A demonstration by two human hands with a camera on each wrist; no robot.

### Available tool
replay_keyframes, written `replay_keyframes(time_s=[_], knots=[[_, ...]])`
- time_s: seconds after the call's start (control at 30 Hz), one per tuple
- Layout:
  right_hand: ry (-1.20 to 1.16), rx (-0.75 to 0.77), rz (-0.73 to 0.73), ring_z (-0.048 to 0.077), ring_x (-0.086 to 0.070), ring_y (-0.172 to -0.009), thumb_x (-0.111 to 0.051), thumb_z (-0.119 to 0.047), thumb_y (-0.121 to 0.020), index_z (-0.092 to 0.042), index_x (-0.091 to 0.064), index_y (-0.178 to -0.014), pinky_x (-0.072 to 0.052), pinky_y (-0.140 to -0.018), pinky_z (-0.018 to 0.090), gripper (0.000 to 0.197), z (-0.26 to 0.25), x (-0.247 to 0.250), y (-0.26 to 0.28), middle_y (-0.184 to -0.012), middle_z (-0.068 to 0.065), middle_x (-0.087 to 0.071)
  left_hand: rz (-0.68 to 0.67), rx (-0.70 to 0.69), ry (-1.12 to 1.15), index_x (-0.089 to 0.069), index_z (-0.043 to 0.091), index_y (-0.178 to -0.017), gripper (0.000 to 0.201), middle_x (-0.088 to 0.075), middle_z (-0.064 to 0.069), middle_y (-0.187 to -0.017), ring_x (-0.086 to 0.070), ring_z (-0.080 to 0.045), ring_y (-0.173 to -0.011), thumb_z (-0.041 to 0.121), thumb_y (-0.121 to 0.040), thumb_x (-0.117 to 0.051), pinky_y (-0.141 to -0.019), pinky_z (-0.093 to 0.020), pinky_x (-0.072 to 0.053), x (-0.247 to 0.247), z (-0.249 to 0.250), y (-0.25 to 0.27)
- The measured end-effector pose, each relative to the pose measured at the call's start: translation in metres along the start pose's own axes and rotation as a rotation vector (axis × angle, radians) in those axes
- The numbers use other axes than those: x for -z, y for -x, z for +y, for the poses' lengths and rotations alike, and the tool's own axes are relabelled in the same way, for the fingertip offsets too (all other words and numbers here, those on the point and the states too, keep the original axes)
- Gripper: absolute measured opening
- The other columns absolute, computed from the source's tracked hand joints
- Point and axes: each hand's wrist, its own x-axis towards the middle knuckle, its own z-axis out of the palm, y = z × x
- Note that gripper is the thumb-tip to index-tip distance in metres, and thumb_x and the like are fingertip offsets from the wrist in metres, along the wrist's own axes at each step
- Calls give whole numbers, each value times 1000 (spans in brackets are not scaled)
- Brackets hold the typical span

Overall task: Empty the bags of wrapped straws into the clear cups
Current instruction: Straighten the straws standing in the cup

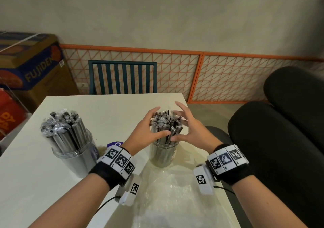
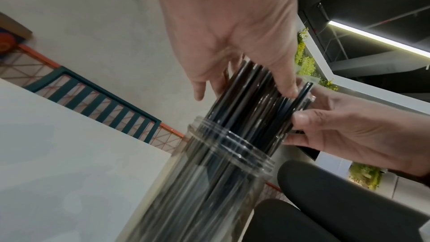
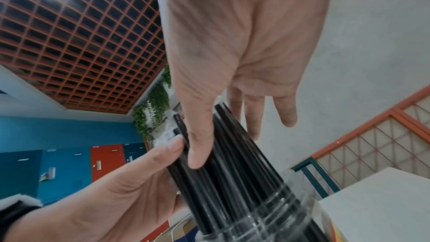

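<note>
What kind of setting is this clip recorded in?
Probably a cafe or drinks shop seating area: clear cups stuffed with wrapped straws on a white table, a slatted chair opposite, and stock cartons stacked against the wall.

Two clear cups (image 1: 74,159) (both full), two hands (image 1: 146,131)

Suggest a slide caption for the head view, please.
Both hands, left hand and right hand, cup the wrapped straws standing in the clear cup.

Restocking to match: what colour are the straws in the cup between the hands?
Black, in clear wrappers; the straws show best in the right wrist view.
</note>
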Motion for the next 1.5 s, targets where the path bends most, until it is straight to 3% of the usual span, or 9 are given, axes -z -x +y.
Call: replay_keyframes(time_s=[0.13,0.33,0.47,0.63,0.73,0.83,1.07,1.37,1.5], knots=[[280,106,-29,7,-36,-134,-76,-22,-76,-31,-15,-148,-28,-107,18,95,0,0,3,-148,-7,-37,25,-125,-52,-27,43,-139,82,-48,13,-129,-49,0,-116,24,-75,-75,-100,-12,-39,-3,4,3],[377,127,-16,12,-40,-133,-74,-26,-78,-23,-26,-146,-29,-106,19,83,4,-2,0,-146,-5,-39,81,-179,-207,-44,28,-137,62,-53,9,-127,-47,0,-116,29,-81,-70,-106,-29,-40,-6,2,3],[30,19,5,7,-33,-136,-80,-19,-71,-36,-4,-148,-28,-112,25,109,9,0,-1,-151,-7,-33,82,-82,-61,-15,46,-142,93,-45,11,-131,-44,-1,-120,32,-73,-76,-102,-20,-34,-3,2,4],[-105,-114,-167,13,-21,-144,-81,-7,-69,-28,10,-149,-27,-113,25,122,17,-2,-10,-154,-5,-19,170,60,40,-5,30,-148,108,-42,11,-122,-41,-3,-117,27,-70,-79,-97,-20,-33,-18,1,13],[-66,-73,-228,6,-34,-132,-76,0,-72,-30,0,-145,-35,-107,17,110,11,-4,-22,-141,-17,-30,141,109,69,-6,27,-149,111,-42,7,-139,-43,-8,-127,32,-67,-81,-106,-24,-34,-32,-5,14],[-2,-44,-221,13,-30,-138,-77,-9,-74,-31,-12,-145,-27,-115,32,99,11,-8,-32,-150,-3,-32,150,130,69,-15,21,-149,105,-43,0,-144,-43,-12,-130,32,-67,-81,-108,-26,-33,-36,-5,6],[-58,-14,-31,8,-62,-99,-73,-2,-76,-23,-58,-112,-49,-88,23,44,5,8,-32,-105,-6,-65,194,52,60,-57,11,-121,49,-62,7,-103,-58,-3,-93,18,-76,-75,-70,6,-39,-15,1,-5],[50,-90,-125,9,-52,-113,-81,-9,-69,-19,-48,-132,-39,-97,21,72,19,2,-17,-122,-5,-59,-41,91,117,-51,35,-107,56,-60,10,-110,-57,-5,-104,12,-66,-81,-82,-6,-44,-8,-10,-1],[-7,-119,-73,11,-54,-113,-80,-10,-70,-20,-44,-135,-42,-100,24,75,19,-11,-14,-119,-4,-60,-55,62,68,-48,23,-127,73,-59,10,-114,-55,4,-104,16,-64,-84,-80,0,-42,-15,-7,0]])
